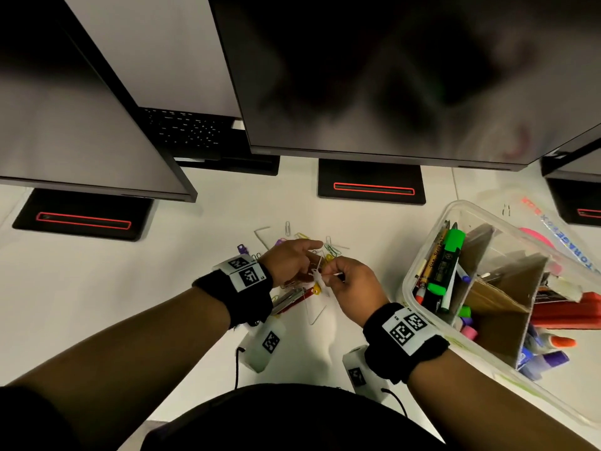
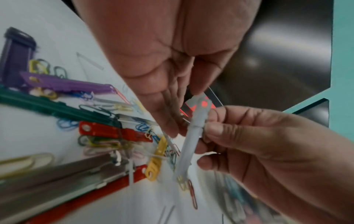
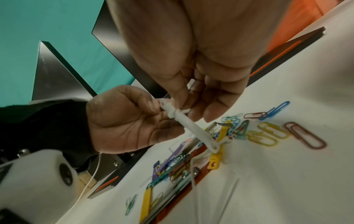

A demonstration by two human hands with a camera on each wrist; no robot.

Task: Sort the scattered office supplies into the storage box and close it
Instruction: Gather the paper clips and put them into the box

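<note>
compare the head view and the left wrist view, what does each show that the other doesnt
Only the head view shows the clear storage box with its green highlighter, and the monitor bases.

Only the left wrist view shows the small clips hanging from the lower end of the white plastic strip, and the red and purple strips clearly.

Both show the left hand and right hand pinching that strip above the clip pile.
</note>
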